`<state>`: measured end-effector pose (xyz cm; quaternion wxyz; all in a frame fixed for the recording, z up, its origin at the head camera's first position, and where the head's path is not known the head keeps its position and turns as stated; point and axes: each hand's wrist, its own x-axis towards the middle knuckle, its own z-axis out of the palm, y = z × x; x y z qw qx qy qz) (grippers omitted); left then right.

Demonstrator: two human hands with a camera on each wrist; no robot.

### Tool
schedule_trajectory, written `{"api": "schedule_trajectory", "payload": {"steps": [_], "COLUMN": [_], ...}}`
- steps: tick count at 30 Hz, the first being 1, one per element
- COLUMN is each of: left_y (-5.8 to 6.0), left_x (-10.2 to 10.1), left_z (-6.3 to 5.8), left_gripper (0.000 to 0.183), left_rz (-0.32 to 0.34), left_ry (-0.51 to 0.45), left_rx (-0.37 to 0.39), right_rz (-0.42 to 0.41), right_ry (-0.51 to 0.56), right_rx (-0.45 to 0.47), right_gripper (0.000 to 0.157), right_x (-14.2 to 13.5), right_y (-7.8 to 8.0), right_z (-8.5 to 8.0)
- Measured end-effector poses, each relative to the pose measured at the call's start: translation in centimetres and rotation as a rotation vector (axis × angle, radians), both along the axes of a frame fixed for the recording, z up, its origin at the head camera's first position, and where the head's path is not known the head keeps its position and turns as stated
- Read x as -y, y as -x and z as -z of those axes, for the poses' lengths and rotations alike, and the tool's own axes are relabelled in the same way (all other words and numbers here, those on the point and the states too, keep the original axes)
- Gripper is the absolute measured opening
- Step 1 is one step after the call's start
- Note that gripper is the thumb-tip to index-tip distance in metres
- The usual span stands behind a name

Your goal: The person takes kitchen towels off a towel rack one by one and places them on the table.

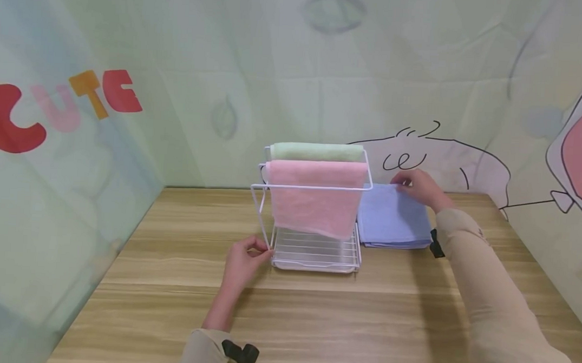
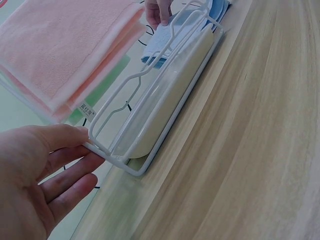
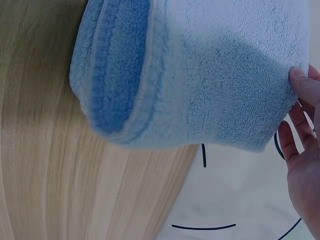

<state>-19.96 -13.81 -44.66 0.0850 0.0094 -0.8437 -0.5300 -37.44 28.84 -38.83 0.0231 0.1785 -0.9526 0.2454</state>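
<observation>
A white wire rack (image 1: 312, 187) stands on the table, a pink towel (image 1: 314, 204) draped over its front bar and a green towel (image 1: 316, 151) over the bar behind. My left hand (image 1: 246, 259) pinches the rack's lower left frame between thumb and fingers; the left wrist view shows this grip on the wire (image 2: 95, 145). To the right of the rack lies a folded blue towel (image 1: 394, 216) in several layers. At its far edge my right hand (image 1: 419, 187) pinches the blue cloth (image 3: 225, 75), with the thumb on top and fingers beneath.
Under the rack's wire base sits a pale tray (image 1: 314, 266). The wooden table (image 1: 314, 323) meets a printed fabric backdrop (image 1: 196, 118) along its back and sides. Black straps with small devices (image 1: 240, 353) are worn at both wrists.
</observation>
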Motion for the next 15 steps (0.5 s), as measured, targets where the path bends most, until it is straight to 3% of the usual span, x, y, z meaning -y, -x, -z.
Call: {"api": "schedule_trajectory", "payload": {"steps": [8,15], "left_y": [0.0,-0.1], "left_x": [0.0,-0.1], "left_z": [0.1,0.0], "left_gripper": [0.01,0.01], "left_rz": [-0.005,-0.008], "left_ry": [-0.006,0.005], "left_rx": [-0.001,-0.011], "right_rz": [0.031,0.12], "right_ry": [0.043,0.14], "right_rx": [-0.011,0.008], "right_gripper": [0.02,0.021], "right_x": [0.1,0.1], "right_y": [-0.1,-0.3], "right_z": [0.4,1.5]}}
